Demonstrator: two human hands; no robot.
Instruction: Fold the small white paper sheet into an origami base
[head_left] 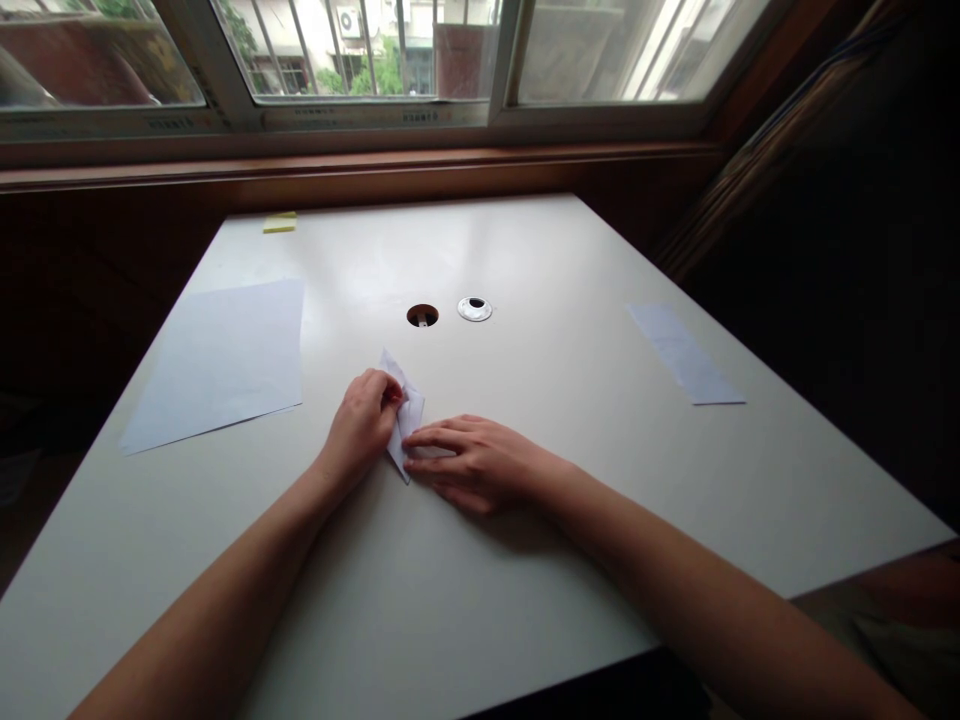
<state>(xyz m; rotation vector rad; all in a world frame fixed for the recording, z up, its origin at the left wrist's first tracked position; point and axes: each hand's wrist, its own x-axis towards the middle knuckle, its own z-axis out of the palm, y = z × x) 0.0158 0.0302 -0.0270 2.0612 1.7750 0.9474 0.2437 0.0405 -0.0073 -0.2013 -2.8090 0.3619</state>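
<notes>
A small folded piece of white paper (410, 415) lies near the middle of the white table, with creases and pointed ends at top and bottom. My left hand (367, 415) is closed at its left side, thumb and fingers pinching the paper's upper part. From the right, my right hand (476, 462) reaches over with its fingers stretched out, their tips touching the lower right part of the paper. Part of the paper is hidden behind the fingers of both hands.
On the white table (525, 240) lie a large white sheet (232, 350) at left, a narrow paper strip (684, 352) at right and a yellow sticky-note pad (280, 223) at the far left. Beyond my hands are a round cable hole (422, 316) and a metal grommet cover (475, 310).
</notes>
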